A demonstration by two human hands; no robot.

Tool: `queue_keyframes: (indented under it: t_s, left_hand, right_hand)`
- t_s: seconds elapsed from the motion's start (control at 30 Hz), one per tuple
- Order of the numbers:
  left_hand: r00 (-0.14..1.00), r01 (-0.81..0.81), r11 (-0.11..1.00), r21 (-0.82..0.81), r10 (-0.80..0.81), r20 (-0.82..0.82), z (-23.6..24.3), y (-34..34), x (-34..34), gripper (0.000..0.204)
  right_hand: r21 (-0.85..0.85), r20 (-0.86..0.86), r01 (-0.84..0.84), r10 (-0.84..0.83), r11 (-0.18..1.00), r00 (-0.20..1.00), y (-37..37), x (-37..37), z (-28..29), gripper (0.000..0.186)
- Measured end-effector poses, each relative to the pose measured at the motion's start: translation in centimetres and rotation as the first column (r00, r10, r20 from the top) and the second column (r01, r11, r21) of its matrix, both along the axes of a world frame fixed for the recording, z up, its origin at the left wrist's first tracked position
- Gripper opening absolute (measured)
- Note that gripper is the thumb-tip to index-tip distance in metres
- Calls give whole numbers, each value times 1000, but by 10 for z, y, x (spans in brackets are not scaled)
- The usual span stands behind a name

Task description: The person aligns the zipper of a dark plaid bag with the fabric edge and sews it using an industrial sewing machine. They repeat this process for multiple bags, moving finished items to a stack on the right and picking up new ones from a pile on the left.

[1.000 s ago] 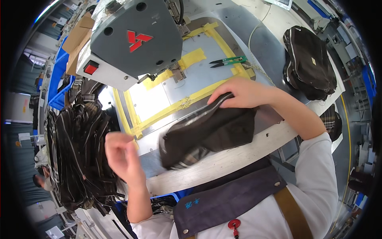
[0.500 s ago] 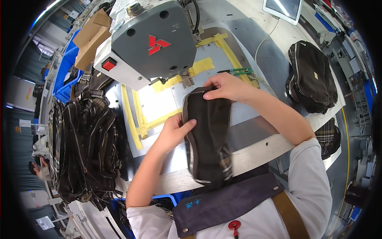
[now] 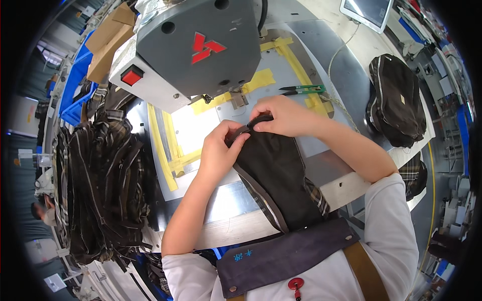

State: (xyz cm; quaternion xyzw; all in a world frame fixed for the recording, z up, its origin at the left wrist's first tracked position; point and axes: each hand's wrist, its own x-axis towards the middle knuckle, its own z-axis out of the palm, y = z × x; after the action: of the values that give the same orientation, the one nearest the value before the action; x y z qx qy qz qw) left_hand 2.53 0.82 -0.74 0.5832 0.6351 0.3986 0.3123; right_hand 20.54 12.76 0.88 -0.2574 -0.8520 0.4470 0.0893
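A dark brown fabric piece with a zipper along its side and plaid cloth at its lower right [image 3: 273, 175] hangs from my hands over the table's front edge, down to my apron. My left hand [image 3: 221, 150] pinches its upper left corner, where the zipper edge is. Close beside it, my right hand [image 3: 286, 116] grips the top edge, with a dark folded strip at the fingertips. Both hands are closed on the fabric, just in front of the needle area of a grey sewing machine [image 3: 175, 55]. Green-handled thread snips [image 3: 309, 89] lie beyond my right hand.
To the left is a heap of dark zippered pieces [image 3: 100, 185], with a blue bin [image 3: 70, 113] and a cardboard box [image 3: 113, 45] behind. On the right lie stacked dark pieces [image 3: 396, 100] and a plaid piece [image 3: 414, 173]. A tablet [image 3: 366, 11] stands at the far right.
My left hand has moved up to the fabric's top corner, close to my right hand. The fabric's lower end has swung right, and its top edge is now pinched between both hands.
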Motion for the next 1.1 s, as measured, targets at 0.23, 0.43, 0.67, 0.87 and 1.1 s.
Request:
queue_keyframes:
  t_s: [0.23,0.43,0.67,0.87,1.1]
  left_hand:
    - [910,253,871,421,-67,-410,1,-4,-2,14]
    - [986,-2,997,82,-11,166,2,-5,-3,6]
    - [952,17,993,-117,20,306,5,0,-4,7]
    - [969,-4,993,-119,33,246,-1,1,-3,8]
    - [956,-46,987,-153,88,279,-2,3,-2,7]
  right_hand:
    - [-368,-274,32,-141,929,951,-6,0,-20,20]
    - [-405,-306,4,-139,914,942,-8,0,-17,16]
    - [-364,-309,0,-121,932,943,-10,-2,-19,15]
    - [-57,-352,31,-49,998,935,-17,-4,-16,15]
    - [714,-340,23,318,699,885,-18,-2,-8,12]
